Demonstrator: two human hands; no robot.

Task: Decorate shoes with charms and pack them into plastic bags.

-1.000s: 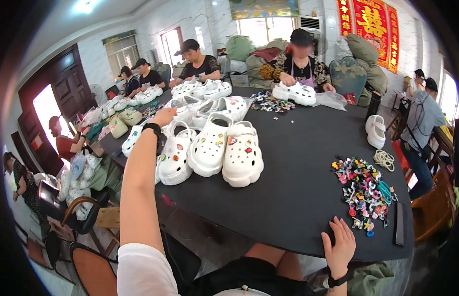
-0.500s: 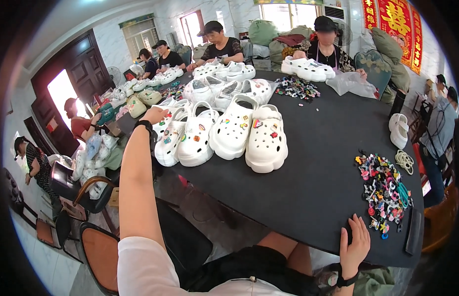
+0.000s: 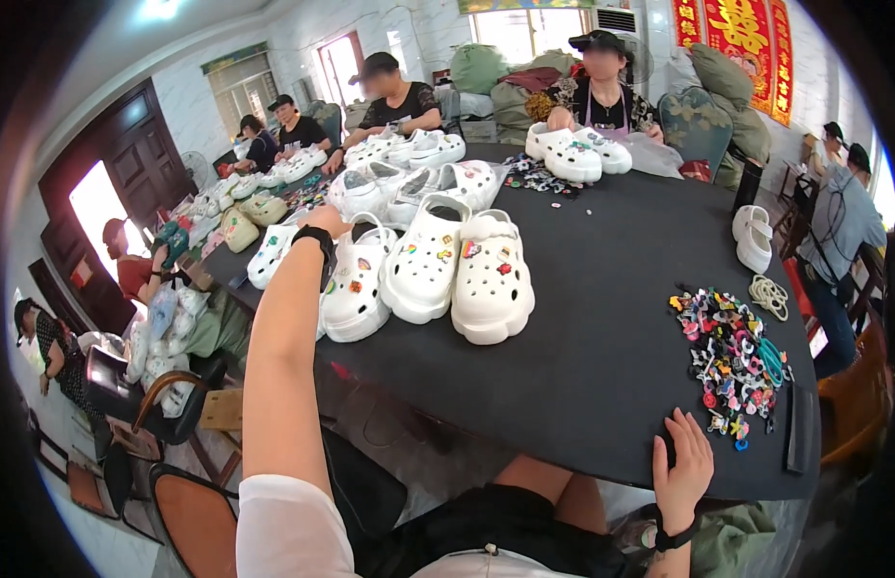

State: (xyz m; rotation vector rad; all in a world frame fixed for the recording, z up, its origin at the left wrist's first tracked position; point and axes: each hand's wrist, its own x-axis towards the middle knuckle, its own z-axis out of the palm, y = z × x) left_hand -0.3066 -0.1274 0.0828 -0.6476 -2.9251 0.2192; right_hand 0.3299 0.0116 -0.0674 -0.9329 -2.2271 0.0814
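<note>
Clogs (image 3: pixel 416 265), white and crowded at the view's eleven o'clock, could topple if the left hand (image 3: pixel 330 221), its grip hidden, bumps one; the right hand (image 3: pixel 683 458) lies outstretched, empty, at four.

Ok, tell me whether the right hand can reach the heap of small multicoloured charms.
Likely yes: the right hand lies at the edge of the black table, close beside the charm heap, with nothing visible between them.

Daylight: window (image 3: pixel 529 23), bright doorway (image 3: pixel 103 214) | glare: ceiling lamp (image 3: pixel 161 9) | edges: fisheye-bent, corners black
</note>
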